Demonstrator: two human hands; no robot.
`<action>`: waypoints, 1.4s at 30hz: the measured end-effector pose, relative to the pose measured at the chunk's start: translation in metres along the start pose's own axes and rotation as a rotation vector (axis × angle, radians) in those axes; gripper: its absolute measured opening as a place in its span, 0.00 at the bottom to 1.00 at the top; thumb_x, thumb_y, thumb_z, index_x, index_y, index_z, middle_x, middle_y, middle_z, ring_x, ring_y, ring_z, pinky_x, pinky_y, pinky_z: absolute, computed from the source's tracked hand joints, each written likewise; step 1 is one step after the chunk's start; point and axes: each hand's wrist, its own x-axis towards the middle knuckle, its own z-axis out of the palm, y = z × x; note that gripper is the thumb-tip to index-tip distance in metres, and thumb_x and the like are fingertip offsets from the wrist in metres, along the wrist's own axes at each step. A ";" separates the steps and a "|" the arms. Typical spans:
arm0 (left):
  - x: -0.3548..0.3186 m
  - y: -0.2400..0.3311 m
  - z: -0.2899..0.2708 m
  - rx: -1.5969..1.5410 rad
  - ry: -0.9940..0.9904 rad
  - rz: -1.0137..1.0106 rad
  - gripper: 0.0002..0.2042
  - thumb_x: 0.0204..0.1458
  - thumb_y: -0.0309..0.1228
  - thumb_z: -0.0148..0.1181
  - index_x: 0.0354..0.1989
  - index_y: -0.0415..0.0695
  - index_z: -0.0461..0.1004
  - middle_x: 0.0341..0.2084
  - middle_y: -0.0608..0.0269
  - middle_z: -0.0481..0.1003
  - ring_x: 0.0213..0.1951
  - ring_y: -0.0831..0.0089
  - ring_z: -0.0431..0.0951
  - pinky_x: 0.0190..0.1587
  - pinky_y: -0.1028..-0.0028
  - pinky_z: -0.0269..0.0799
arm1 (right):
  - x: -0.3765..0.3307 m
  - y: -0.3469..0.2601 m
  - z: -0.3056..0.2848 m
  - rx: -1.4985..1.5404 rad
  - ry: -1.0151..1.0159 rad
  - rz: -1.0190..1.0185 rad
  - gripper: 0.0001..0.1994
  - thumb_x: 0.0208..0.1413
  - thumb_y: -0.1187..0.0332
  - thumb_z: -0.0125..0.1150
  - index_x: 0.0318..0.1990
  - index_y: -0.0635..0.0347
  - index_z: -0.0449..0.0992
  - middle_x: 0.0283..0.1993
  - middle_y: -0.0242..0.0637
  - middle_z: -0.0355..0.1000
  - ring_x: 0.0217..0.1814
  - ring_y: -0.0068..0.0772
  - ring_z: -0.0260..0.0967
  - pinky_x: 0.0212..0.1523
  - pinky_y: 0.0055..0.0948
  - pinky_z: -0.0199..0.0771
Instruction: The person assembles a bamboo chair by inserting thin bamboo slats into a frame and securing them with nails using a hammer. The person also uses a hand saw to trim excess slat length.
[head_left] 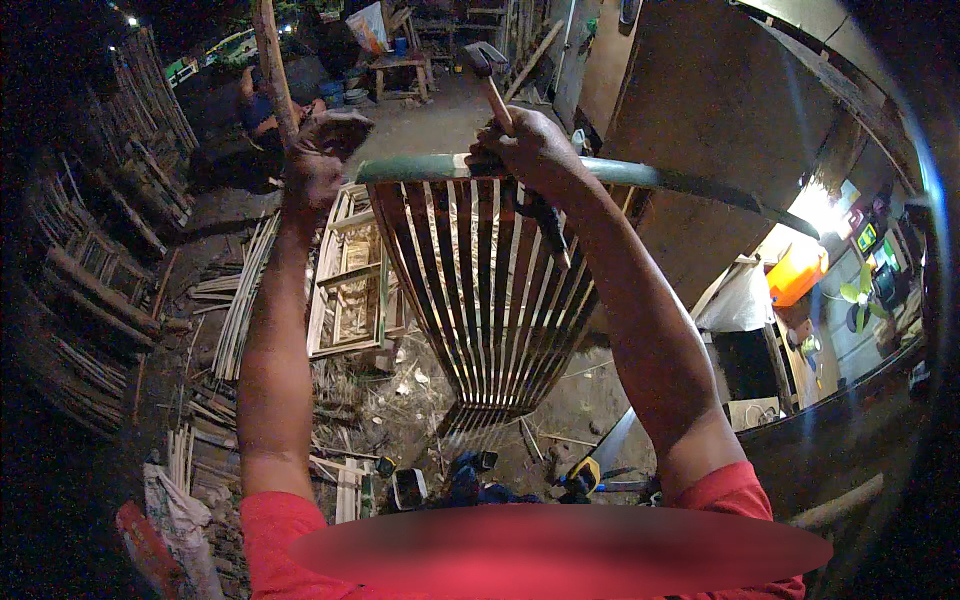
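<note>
My right hand [530, 145] is closed around the wooden handle of a hammer [492, 75], its head raised above my knuckles. The hand is over a curved green rail [640, 172], which looks like bamboo. Below the rail hangs a slatted wooden panel [480, 260], narrowing downward like a chair back. A dark tool-like piece [548, 225] shows under my right wrist; its kind is unclear. My left hand [322, 155] is raised near the rail's left end, against an upright wooden post [272, 65]. Its fingers are curled and shadowed; what they hold is hidden.
A pale wooden frame [350, 270] and thin strips [245, 290] lie left of the panel. Poles [110, 290] are stacked at far left. A person [262, 110] is beyond the post. A yellow-and-black tool [582, 472] lies near me; an orange container [797, 275] stands at right.
</note>
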 end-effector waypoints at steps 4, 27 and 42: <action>-0.003 -0.012 0.032 -0.202 -0.084 -0.009 0.09 0.64 0.29 0.57 0.49 0.40 0.76 0.44 0.64 0.80 0.46 0.74 0.78 0.51 0.72 0.73 | 0.003 0.001 0.000 -0.177 0.044 -0.021 0.10 0.64 0.67 0.60 0.39 0.66 0.73 0.33 0.34 0.77 0.36 0.26 0.77 0.39 0.30 0.77; -0.010 0.018 0.046 0.125 -0.213 -0.244 0.12 0.67 0.36 0.52 0.45 0.39 0.75 0.37 0.54 0.82 0.42 0.70 0.82 0.47 0.68 0.74 | -0.008 -0.099 -0.025 -0.844 -0.094 -0.378 0.14 0.64 0.60 0.58 0.47 0.61 0.70 0.29 0.52 0.70 0.33 0.58 0.72 0.33 0.52 0.68; -0.021 0.023 0.044 0.041 -0.218 -0.122 0.13 0.67 0.38 0.54 0.45 0.40 0.76 0.39 0.62 0.82 0.42 0.77 0.80 0.48 0.74 0.74 | 0.003 -0.088 0.004 -0.808 -0.116 -0.448 0.12 0.65 0.63 0.57 0.40 0.65 0.69 0.29 0.53 0.71 0.32 0.59 0.74 0.32 0.52 0.70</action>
